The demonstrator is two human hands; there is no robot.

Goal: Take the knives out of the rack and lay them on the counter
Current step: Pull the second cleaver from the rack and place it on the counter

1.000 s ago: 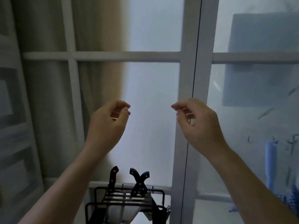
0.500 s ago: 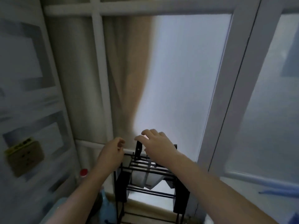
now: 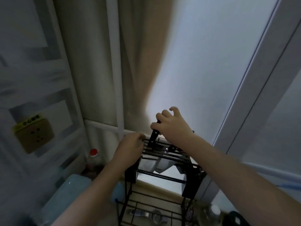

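Gripping the dark handle of the leftmost knife [image 3: 154, 136], the right hand [image 3: 172, 126] is closing its thumb and first fingers around the upper part of the handle while the outer fingers are staying spread and free. The left hand [image 3: 130, 148] is resting, loosely curled and holding nothing, on the left top corner of the black wire rack [image 3: 162, 162], which looks like bracing. The rack is standing against the frosted window [image 3: 203, 70], on the table, which is mostly hidden here. The knife is sitting upright in its slot, the pale blades [image 3: 156, 164] hanging below the top bars; at least one more dark handle [image 3: 172, 148] is lying lower, under the right wrist.

For a clean withdrawal, the grip is best taken as a full wrap before lifting. The pull should be following the line of the blade, straight up, so the edge is not scraping or jamming on the bars. The left hand should be pressing the rack down, since a light wire frame is likely to lift or tip with the knife. Fingers should be staying clear of the blades below.
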